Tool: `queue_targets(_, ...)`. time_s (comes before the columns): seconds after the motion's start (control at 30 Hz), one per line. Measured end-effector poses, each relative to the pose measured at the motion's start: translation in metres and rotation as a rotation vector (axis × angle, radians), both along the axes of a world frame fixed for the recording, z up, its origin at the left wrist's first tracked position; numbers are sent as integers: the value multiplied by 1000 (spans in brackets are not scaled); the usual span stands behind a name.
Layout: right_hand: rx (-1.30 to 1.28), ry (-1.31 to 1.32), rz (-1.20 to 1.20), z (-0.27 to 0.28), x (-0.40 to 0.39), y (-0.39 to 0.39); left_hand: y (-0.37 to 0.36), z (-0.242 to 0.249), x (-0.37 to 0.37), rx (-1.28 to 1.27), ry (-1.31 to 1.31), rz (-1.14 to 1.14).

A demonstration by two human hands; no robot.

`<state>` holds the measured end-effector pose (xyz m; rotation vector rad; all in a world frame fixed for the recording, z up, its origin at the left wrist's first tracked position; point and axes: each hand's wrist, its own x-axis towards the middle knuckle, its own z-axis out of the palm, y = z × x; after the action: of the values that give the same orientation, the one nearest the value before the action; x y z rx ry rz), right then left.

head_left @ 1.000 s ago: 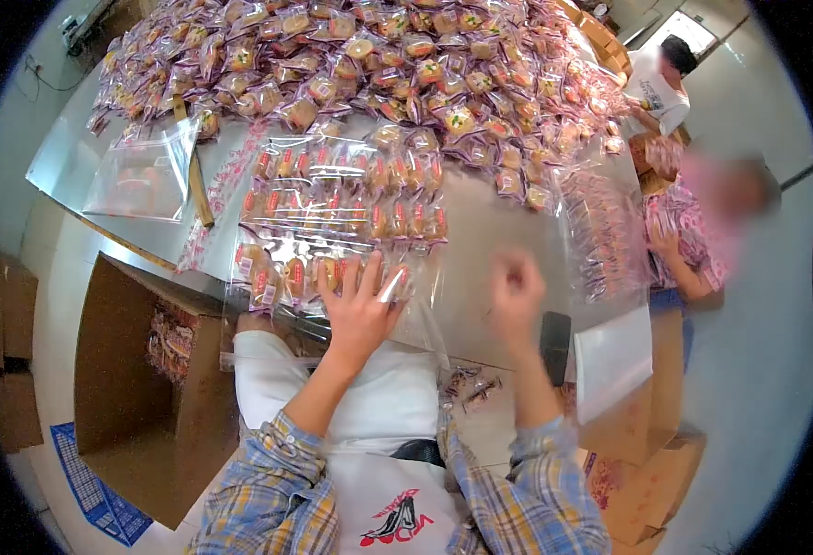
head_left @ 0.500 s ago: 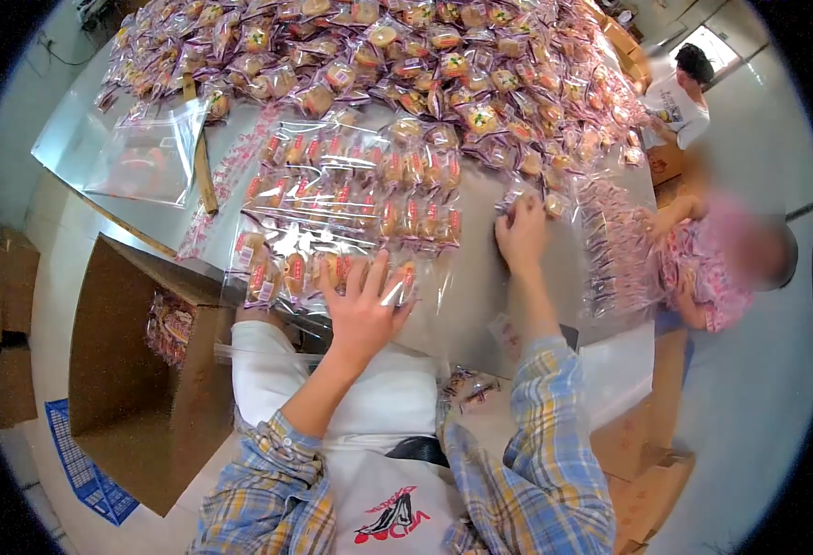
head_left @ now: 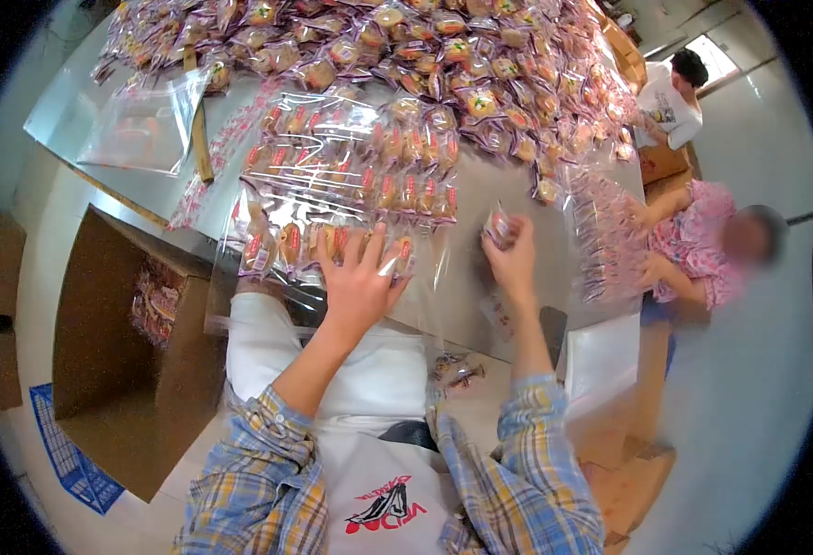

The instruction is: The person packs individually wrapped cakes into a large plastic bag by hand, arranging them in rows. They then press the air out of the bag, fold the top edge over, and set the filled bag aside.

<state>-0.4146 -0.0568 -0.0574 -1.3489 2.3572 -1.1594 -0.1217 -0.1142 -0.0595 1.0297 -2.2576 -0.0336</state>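
Rows of individually wrapped pastries point(head_left: 328, 165) lie side by side under clear plastic film point(head_left: 226, 310) in front of me. My left hand point(head_left: 360, 282) rests on the nearest row with its fingers spread over the film. Off to its right, my right hand point(head_left: 513, 257) pinches a single wrapped pastry point(head_left: 498, 225) above the grey table surface point(head_left: 480, 185). Part of that pastry is hidden by the fingers. Another wrapped pastry point(head_left: 546, 191) lies beyond my right hand, at the edge of the big heap.
A large heap of wrapped pastries point(head_left: 397, 46) covers the table's far side. Flat clear bags point(head_left: 138, 139) and a wooden strip point(head_left: 199, 139) lie left. An open cardboard box point(head_left: 101, 370) stands left, beside a blue crate point(head_left: 78, 462). A co-worker point(head_left: 702, 231) handles bagged pastries point(head_left: 605, 236) at right.
My right hand has lifted a wrapped pastry from near the heap's edge and drawn it closer to me and slightly left. My left hand stays spread on the near row.
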Motion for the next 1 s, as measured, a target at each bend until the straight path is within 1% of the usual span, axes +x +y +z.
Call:
queue_targets(0.03,-120,-213,-25,2,14,15,-1,-1,1,1,-3,4)
queue_targets(0.1,-372,-745,17,11,39,54,-1,-3,2,7,-8,10)
queue_targets(0.17,-524,-1201,342,36,82,94,0,-3,1,-10,-10,9)
queue_targets(0.23,-416,-1249,324,52,141,114,0,-1,1,-6,-33,4)
queue_targets(0.3,-320,-1201,439,37,180,123,1,1,0,-34,-38,7)
queue_targets(0.33,-274,-1211,383,24,194,126,2,2,1,-65,-79,10)
queue_targets(0.37,-225,-1223,329,7,206,129,2,1,1,-43,-75,-8)
queue_targets(0.43,-244,-1204,274,-4,218,125,-3,-1,5,-4,-74,-39)
queue_targets(0.47,-307,-1174,273,-8,221,120,-5,-2,5,107,-3,-88)
queue_targets(0.5,-363,-1146,266,-10,224,119,-6,-4,5,84,14,-73)
queue_targets(0.53,-185,-967,355,-13,223,124,-3,-6,5,67,30,-62)
queue_targets(0.57,-85,-756,525,-17,226,133,-1,-9,4,54,45,-51)
queue_targets(0.6,93,-655,646,-4,234,134,-2,-1,6,-9,27,-43)
queue_targets(0.63,270,-551,763,8,245,135,-3,-5,5,-36,21,-26)
queue_targets(0.67,233,-337,879,1,252,137,-1,-11,6,-12,30,-35)
queue_targets(0.7,235,-332,888,-10,258,140,0,-8,7,12,39,-46)
queue_targets(0.77,225,-306,908,-27,265,135,-4,-5,9,-20,4,-28)
queue_targets(0.8,299,-366,835,-6,272,128,-5,-4,10,-26,1,-35)
queue_targets(0.9,424,-55,1016,5,267,110,-4,-3,11,11,-26,-45)
queue_targets(0.97,188,-39,959,15,256,109,-4,-7,9,86,-30,-53)
queue_targets(1.0,82,-37,933,18,247,114,-5,-9,9,49,-23,-38)
